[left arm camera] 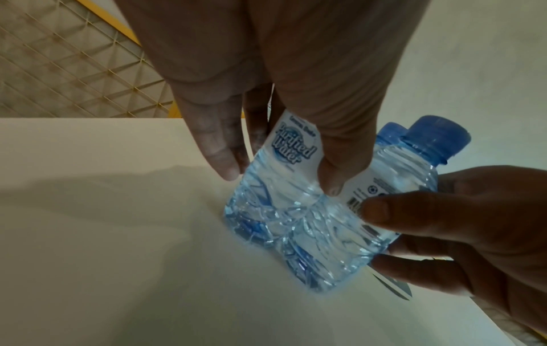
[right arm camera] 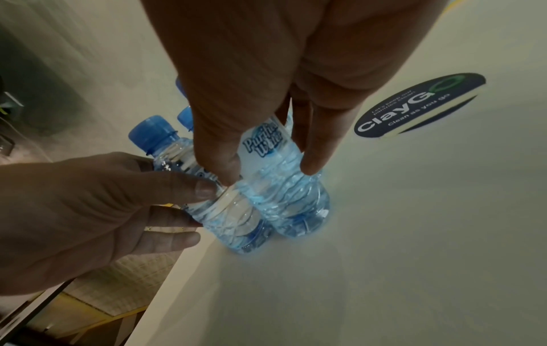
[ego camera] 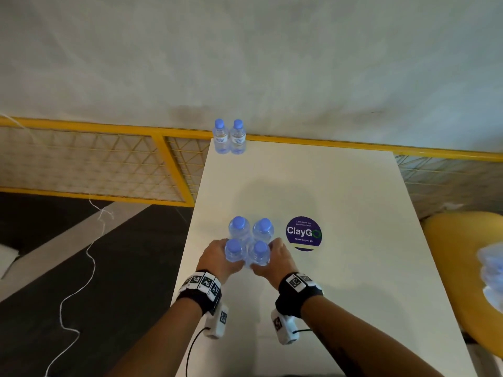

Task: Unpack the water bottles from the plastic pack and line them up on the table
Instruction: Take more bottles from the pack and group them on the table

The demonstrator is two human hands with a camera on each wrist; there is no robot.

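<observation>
Four small clear water bottles with blue caps stand in a tight square on the white table [ego camera: 340, 295]. My left hand [ego camera: 217, 255] grips the near-left bottle [ego camera: 234, 250] around its body, thumb on the label [left arm camera: 296, 145]. My right hand [ego camera: 279, 254] grips the near-right bottle [ego camera: 260, 253], thumb and fingers around its label [right arm camera: 266, 142]. The two rear bottles [ego camera: 239, 227] [ego camera: 263, 229] stand just behind, touching them. Two more bottles [ego camera: 221, 137] [ego camera: 238, 137] stand side by side at the table's far left corner.
A round dark ClayGo sticker [ego camera: 304, 233] lies flat just right of the cluster. A yellow chair [ego camera: 462, 268] stands at the right with a blurred bluish bundle [ego camera: 492, 270] on it. A yellow-framed mesh rail [ego camera: 109, 159] runs behind the table; the floor drops off left.
</observation>
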